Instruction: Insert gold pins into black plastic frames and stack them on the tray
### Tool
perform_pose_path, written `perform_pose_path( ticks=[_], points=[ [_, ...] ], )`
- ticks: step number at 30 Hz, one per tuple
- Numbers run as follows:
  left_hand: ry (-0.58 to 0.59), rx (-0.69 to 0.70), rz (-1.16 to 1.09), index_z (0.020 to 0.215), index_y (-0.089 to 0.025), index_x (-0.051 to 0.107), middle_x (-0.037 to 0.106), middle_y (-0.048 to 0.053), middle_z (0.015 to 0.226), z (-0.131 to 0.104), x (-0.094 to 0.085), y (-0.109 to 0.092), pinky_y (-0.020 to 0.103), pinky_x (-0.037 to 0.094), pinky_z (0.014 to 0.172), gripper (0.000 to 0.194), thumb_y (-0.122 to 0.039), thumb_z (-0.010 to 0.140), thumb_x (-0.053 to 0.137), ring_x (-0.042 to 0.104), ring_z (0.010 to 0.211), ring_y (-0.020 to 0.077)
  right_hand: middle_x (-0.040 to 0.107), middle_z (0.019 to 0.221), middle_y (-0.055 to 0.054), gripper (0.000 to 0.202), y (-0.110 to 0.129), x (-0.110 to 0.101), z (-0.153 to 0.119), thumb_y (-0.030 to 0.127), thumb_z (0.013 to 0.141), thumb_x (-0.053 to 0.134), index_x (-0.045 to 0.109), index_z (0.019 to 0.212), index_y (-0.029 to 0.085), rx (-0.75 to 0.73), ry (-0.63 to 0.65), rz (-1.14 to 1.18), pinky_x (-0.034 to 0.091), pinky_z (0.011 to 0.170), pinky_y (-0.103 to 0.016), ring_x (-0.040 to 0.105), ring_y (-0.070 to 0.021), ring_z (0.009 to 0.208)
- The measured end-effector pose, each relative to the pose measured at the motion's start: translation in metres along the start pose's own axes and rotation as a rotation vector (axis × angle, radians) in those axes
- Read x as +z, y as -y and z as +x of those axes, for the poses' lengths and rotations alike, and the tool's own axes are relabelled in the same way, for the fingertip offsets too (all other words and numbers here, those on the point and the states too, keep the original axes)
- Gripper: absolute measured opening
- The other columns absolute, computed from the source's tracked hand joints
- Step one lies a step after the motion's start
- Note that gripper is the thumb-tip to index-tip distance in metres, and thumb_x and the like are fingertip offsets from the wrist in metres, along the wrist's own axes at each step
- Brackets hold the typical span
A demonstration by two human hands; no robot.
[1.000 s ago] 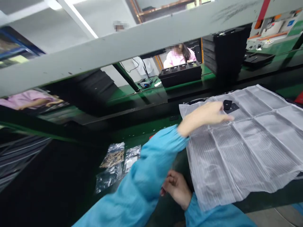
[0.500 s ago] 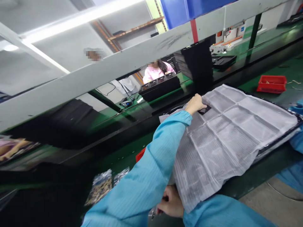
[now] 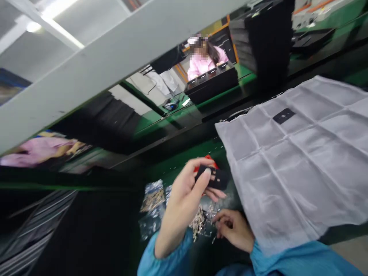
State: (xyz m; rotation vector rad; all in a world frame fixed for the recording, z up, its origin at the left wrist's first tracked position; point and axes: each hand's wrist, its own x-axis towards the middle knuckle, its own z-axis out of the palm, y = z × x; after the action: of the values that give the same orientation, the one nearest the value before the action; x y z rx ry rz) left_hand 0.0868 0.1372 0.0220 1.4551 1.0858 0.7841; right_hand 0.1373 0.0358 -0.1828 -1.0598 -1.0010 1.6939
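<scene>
My left hand (image 3: pixel 184 195) is closed on a small flat black plate (image 3: pixel 220 179) with little cutouts and metal-coloured spots, thumb on top and fingers beneath. Lower down, my right hand (image 3: pixel 234 230) has its fingers curled together at the edge of a heap of small thin metal pieces (image 3: pixel 198 224). Whatever sits in those fingertips is too small to make out. A similar black plate (image 3: pixel 284 115) lies flat on a whitish, creased sheet (image 3: pixel 287 172) to the right. That sheet hangs over close to my right sleeve.
Clear bags of small parts (image 3: pixel 153 195) lie left of the heap. A red bin (image 3: pixel 211 159) is partly hidden behind my left hand. Across the bench a person in pink (image 3: pixel 201 63) sits behind a black box (image 3: pixel 211 84). Black stacks (image 3: pixel 264 42) stand at the back. A grey beam (image 3: pixel 115 57) crosses above.
My left hand has come back from the sheet, leaving a black plate there, and now holds another one. My right hand shows beside the metal pieces. The view has shifted.
</scene>
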Motion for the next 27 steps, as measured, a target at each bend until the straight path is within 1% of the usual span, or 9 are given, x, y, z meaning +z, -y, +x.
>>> perform_pose_path(
  ticks=[2,4,6,9,13,16,19,22,27],
  points=[
    [-0.089,-0.109,-0.086,0.129,-0.016,0.056,0.079,0.005,0.081,-0.038,-0.027,0.029,0.024,0.061,0.055,0.037,-0.043,0.105,0.064,0.077,0.061,0.0179,0.073,0.11,-0.005,0.029,-0.002,0.002,-0.001,0.041,0.103,0.068,0.069,0.118,0.016,-0.012,-0.035,0.022,0.064,0.081,-0.036,0.073,-0.017,0.09],
    [-0.192,-0.153,-0.131,0.128,-0.013,0.059,0.079,0.006,0.08,-0.07,-0.043,0.049,0.023,0.06,0.056,0.035,-0.041,0.107,0.061,0.076,0.061,0.0166,0.073,0.096,-0.002,0.032,0.004,0.003,-0.002,0.045,0.105,0.065,0.069,0.115,0.016,-0.039,-0.105,0.047,0.063,0.075,-0.034,0.071,-0.0144,0.078],
    [-0.282,-0.177,-0.164,0.127,-0.012,0.061,0.079,0.006,0.077,-0.092,-0.052,0.061,0.022,0.061,0.058,0.032,-0.039,0.109,0.058,0.076,0.063,0.0164,0.073,0.083,0.001,0.033,0.016,0.006,-0.002,0.047,0.105,0.063,0.069,0.119,0.018,-0.079,-0.202,0.062,0.061,0.077,-0.03,0.073,-0.0142,0.078],
    [-0.362,-0.209,-0.248,0.129,-0.013,0.059,0.082,0.009,0.082,-0.112,-0.06,0.068,0.024,0.065,0.064,0.031,-0.037,0.111,0.054,0.08,0.071,0.0186,0.079,0.09,0.003,0.023,0.044,0.016,-0.004,0.042,0.102,0.07,0.071,0.12,0.027,-0.166,-0.339,0.057,0.06,0.083,-0.022,0.076,-0.0104,0.084],
    [-0.395,-0.243,-0.336,0.129,-0.012,0.058,0.083,0.012,0.091,-0.125,-0.068,0.072,0.028,0.069,0.068,0.03,-0.036,0.111,0.054,0.084,0.08,0.0231,0.081,0.1,0.004,0.017,0.079,0.035,-0.009,0.032,0.102,0.071,0.075,0.118,0.034,-0.302,-0.414,0.033,0.06,0.084,-0.017,0.077,-0.008,0.086],
    [-0.392,-0.243,-0.378,0.129,-0.013,0.059,0.084,0.013,0.099,-0.129,-0.069,0.075,0.031,0.071,0.072,0.03,-0.036,0.111,0.055,0.084,0.086,0.0248,0.081,0.106,0.003,0.017,0.091,0.049,-0.01,0.028,0.101,0.07,0.078,0.114,0.035,-0.385,-0.377,-0.037,0.061,0.094,-0.017,0.077,-0.0095,0.098],
    [-0.398,-0.239,-0.345,0.13,-0.016,0.062,0.082,0.012,0.108,-0.131,-0.067,0.076,0.032,0.072,0.075,0.029,-0.037,0.11,0.057,0.083,0.093,0.0247,0.079,0.117,0.003,0.025,0.09,0.058,-0.008,0.023,0.103,0.066,0.076,0.12,0.038,-0.411,-0.289,-0.142,0.06,0.101,-0.017,0.073,-0.0102,0.116],
    [-0.395,-0.224,-0.271,0.132,-0.02,0.064,0.078,0.012,0.121,-0.133,-0.066,0.075,0.031,0.072,0.076,0.03,-0.038,0.109,0.058,0.08,0.104,0.026,0.074,0.128,0.003,0.03,0.085,0.061,-0.008,0.022,0.104,0.064,0.073,0.126,0.04,-0.393,-0.254,-0.173,0.06,0.102,-0.018,0.073,-0.0103,0.12],
    [-0.372,-0.191,-0.207,0.135,-0.023,0.065,0.072,0.012,0.134,-0.136,-0.066,0.076,0.031,0.072,0.077,0.031,-0.039,0.109,0.057,0.079,0.107,0.0261,0.076,0.122,0.004,0.032,0.087,0.061,-0.009,0.022,0.104,0.064,0.072,0.128,0.041,-0.407,-0.26,-0.231,0.058,0.103,-0.015,0.073,-0.0086,0.12]
  ],
)
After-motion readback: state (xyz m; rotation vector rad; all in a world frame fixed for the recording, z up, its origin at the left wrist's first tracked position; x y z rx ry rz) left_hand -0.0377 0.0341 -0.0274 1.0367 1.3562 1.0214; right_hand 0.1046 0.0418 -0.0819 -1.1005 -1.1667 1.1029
